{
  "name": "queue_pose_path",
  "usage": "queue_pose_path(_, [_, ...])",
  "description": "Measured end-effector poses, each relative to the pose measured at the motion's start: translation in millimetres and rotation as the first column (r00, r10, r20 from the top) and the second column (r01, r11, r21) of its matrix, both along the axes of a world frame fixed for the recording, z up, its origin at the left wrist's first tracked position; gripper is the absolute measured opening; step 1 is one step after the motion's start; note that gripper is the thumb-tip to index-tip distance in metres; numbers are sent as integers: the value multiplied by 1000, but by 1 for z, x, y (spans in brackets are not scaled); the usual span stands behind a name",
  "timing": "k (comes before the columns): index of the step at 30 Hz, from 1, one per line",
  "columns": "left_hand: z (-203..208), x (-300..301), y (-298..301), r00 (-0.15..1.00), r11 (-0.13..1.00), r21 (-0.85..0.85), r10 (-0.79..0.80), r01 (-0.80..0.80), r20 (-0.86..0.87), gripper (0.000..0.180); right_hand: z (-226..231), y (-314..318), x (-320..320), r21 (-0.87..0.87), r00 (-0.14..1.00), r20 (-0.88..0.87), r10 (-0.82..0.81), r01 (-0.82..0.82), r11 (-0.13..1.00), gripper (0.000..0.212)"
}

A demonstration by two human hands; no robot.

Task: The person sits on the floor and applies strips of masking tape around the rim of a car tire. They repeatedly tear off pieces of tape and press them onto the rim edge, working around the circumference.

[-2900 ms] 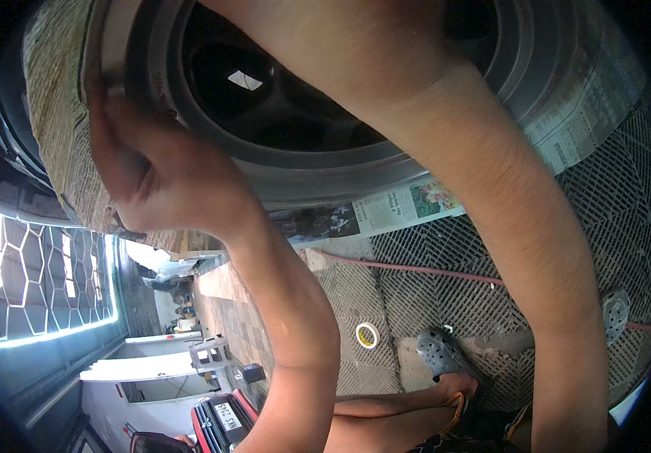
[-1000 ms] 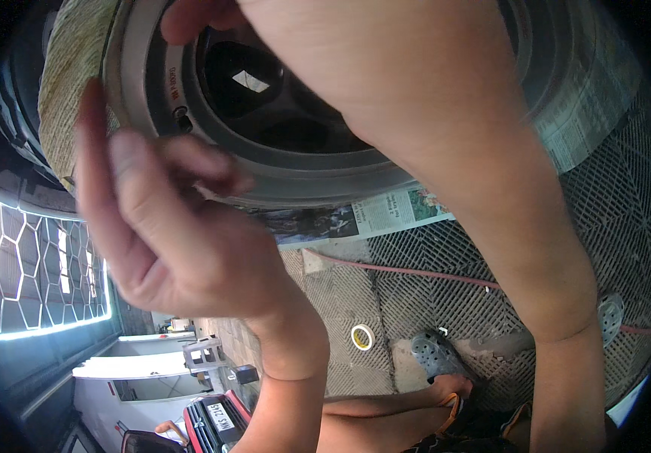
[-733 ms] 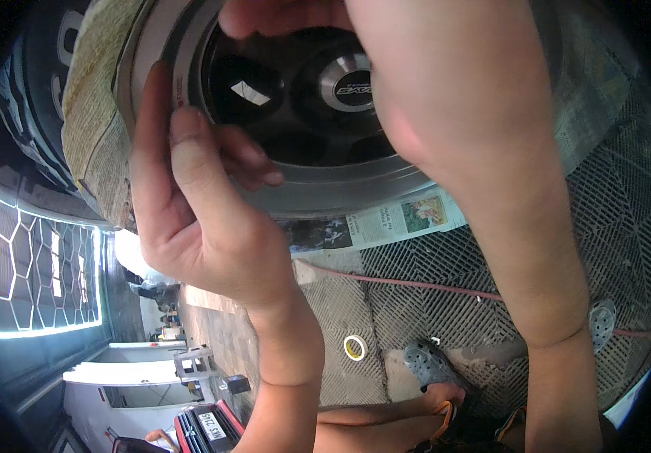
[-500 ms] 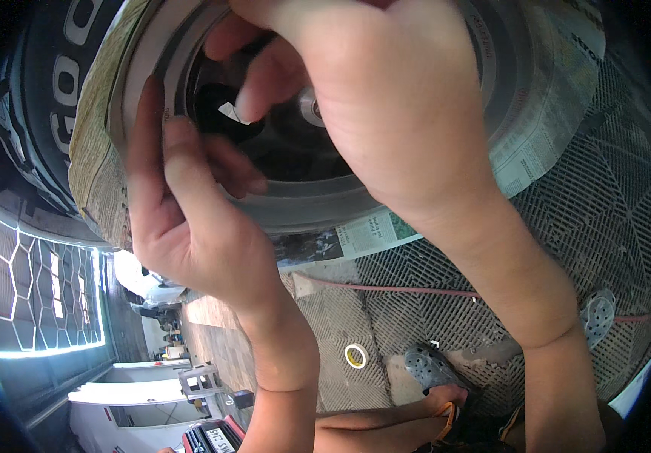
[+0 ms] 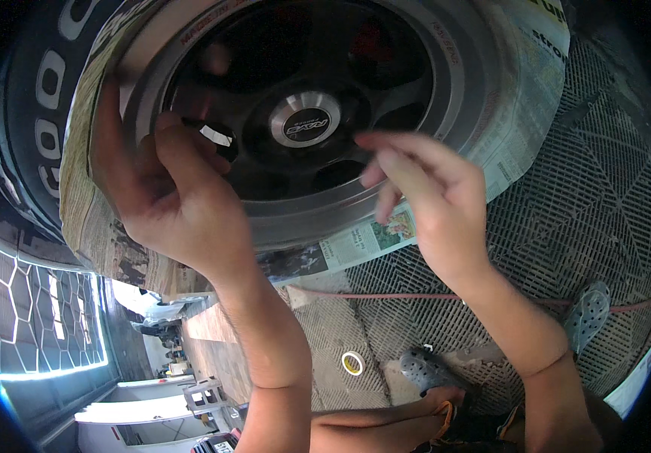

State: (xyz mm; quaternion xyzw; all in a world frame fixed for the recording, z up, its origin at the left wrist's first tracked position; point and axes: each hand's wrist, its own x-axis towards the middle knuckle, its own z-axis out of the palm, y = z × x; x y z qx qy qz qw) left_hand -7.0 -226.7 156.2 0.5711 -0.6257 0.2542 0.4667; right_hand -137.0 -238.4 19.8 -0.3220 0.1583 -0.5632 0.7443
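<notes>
A wheel with a grey rim (image 5: 287, 215), dark spokes and a silver-ringed centre cap (image 5: 306, 121) fills the upper part of the head view. Sheets of newspaper (image 5: 518, 140) surround the rim and cover the tyre face. At the rim's left side is my left hand (image 5: 189, 200), its index finger stretched along the inner edge of the paper and its thumb over the rim. Some of its other fingers are partly hidden. My right hand (image 5: 442, 200) hovers by the rim's lower right, fingers apart and slightly blurred, with nothing visible in them.
Another tyre with raised white lettering (image 5: 46, 136) stands at the left. Below, a ring-shaped tape roll (image 5: 352, 363) lies on the grid-patterned floor (image 5: 544, 219), crossed by a reddish hose (image 5: 386, 294). My grey clogs (image 5: 431, 368) are nearby.
My right hand has come away from the rim's upper left, moving down and right, which uncovers the centre cap. My left hand stays at the rim's left edge, shifted slightly.
</notes>
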Motion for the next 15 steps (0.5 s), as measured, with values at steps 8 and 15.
queue_pose_path(8, [-5,-5,-10,999,999,7,-33,33,19,53,-69,34,-18,101,975,-169,146,-130,986,25])
queue_pose_path(15, [-7,-8,-14,998,998,18,-52,52,27,54,-81,40,-20,146,973,-161,167,-144,979,23])
